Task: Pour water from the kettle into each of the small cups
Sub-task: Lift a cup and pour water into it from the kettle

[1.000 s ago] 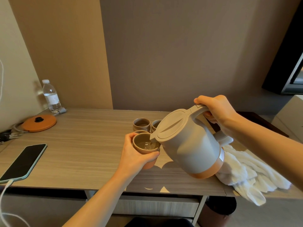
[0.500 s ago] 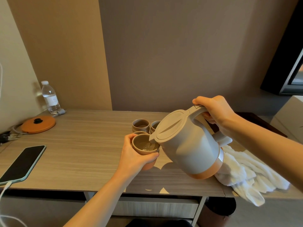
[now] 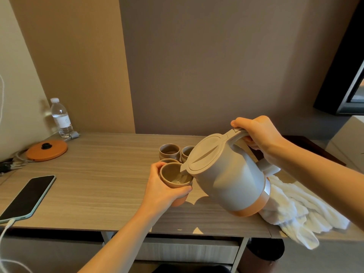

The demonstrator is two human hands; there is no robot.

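Pouring goes on, kettle (image 3: 230, 174) and cup (image 3: 170, 171) hardly moved vs. 1 s ago; your left grip (image 3: 161, 192) holds cup, right grip (image 3: 258, 133) the handle (image 3: 235, 134); cup filling.

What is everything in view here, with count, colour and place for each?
Kettle: 1, grey-beige with an orange band, tilted above the desk, spout over the held cup.
Held cup: 1, brown, lifted near the desk's middle, some water inside.
Other cups: 3, brown, on the desk behind it: back-left cup; back-right cup, partly behind the kettle; nearer cup, mostly hidden.
Kettle base: 1, orange with a black centre, far left.
Water bottle: 1, clear with a white cap, back-left corner.
Phone: 1, dark screen, pale green case, front left.
Towel: 1, white, front right, hanging over the edge.
Desk: 1, grey-brown wood grain.
Left hand: grips the held cup.
Right hand: grips the kettle's handle.
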